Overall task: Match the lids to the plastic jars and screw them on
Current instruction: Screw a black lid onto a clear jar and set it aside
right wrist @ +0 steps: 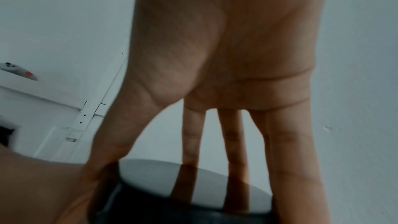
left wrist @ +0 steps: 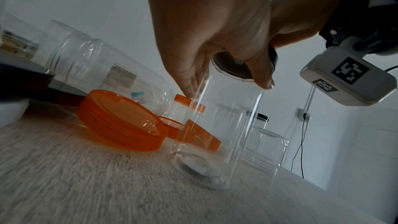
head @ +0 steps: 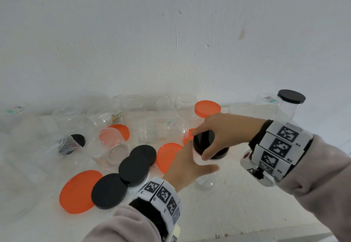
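Note:
A clear plastic jar [head: 206, 183] stands upright on the white table with a black lid [head: 206, 137] on its mouth. My left hand [head: 201, 163] grips the jar's wall just under the lid, thumb on the near side. From above, my right hand [head: 200, 145] grips the lid's rim between thumb and fingers. In the left wrist view my left hand [left wrist: 226, 84] curls round the top of the jar [left wrist: 215, 134]. In the right wrist view my right hand [right wrist: 172, 193] reaches down over the black lid [right wrist: 155, 173].
Loose black lids [head: 133, 167] and orange lids [head: 79, 190] lie left of the hands. Several open clear jars [head: 163, 129] lie or stand behind them. An orange-lidded jar [head: 208, 108] and a black-lidded jar [head: 290, 101] stand by the wall. The table's front edge [head: 266, 232] runs at lower right.

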